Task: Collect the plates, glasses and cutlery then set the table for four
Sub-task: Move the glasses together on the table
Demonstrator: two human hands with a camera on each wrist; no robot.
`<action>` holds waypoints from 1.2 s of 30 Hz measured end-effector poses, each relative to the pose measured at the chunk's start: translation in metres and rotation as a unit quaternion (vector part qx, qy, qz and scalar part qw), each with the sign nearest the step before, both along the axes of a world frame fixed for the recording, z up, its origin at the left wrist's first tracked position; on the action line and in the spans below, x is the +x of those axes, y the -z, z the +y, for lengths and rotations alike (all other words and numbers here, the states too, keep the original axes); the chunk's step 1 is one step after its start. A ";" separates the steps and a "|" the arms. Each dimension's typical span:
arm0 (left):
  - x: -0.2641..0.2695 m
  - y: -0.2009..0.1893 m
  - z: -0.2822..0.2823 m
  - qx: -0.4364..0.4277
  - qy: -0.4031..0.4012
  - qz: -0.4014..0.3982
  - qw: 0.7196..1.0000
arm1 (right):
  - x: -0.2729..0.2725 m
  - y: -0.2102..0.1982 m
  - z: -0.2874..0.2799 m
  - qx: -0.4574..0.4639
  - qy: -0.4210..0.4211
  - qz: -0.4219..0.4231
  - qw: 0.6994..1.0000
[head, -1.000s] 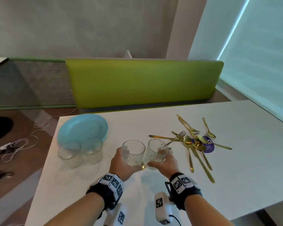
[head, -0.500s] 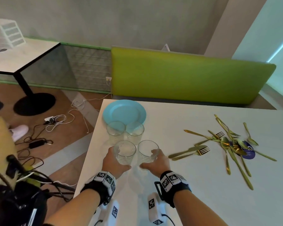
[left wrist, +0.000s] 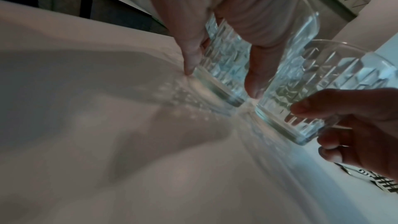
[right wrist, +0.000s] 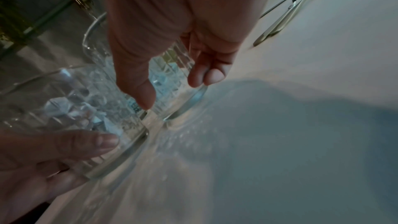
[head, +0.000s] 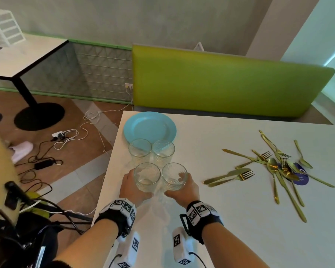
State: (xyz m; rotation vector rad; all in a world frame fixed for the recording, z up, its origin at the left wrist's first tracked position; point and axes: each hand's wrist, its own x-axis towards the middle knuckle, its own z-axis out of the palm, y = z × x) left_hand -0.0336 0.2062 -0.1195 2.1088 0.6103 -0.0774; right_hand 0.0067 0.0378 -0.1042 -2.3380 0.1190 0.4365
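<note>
My left hand (head: 132, 187) grips a clear patterned glass (head: 147, 176) near the white table's (head: 230, 219) left edge. Right beside it, my right hand (head: 184, 190) grips a second such glass (head: 174, 176). The left wrist view shows my left hand (left wrist: 221, 81) pinching its glass (left wrist: 224, 54), whose base is at the tabletop. In the right wrist view, thumb and fingers of my right hand (right wrist: 176, 89) hold the other glass (right wrist: 172, 67). Two more glasses (head: 140, 151) (head: 163, 151) stand just behind. A light blue plate (head: 150, 126) lies behind those. Gold cutlery (head: 275, 171) lies scattered to the right.
A purple round label (head: 300, 178) lies under the cutlery. A green bench back (head: 220, 82) runs behind the table. To the left the table edge drops to a floor with cables (head: 66, 136), and a second table (head: 17, 60) carries a white drawer unit (head: 4, 29).
Both hands have carried their glasses leftwards, away from the cutlery, and down to just in front of the two standing glasses. The view has swung left.
</note>
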 end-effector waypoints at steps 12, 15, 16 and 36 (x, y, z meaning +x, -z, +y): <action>-0.001 -0.003 0.005 -0.020 -0.065 0.008 0.998 | 0.006 0.002 0.006 0.021 -0.021 0.010 1.000; -0.001 -0.005 0.012 -0.027 -0.079 0.006 0.996 | 0.009 0.000 0.012 0.019 -0.034 0.024 0.999; 0.000 -0.005 0.014 -0.032 -0.084 0.005 0.996 | 0.010 0.000 0.014 0.020 -0.037 0.027 0.999; -0.011 -0.016 0.014 -0.054 -0.138 -0.002 0.989 | 0.013 -0.004 0.012 0.000 -0.062 0.075 0.995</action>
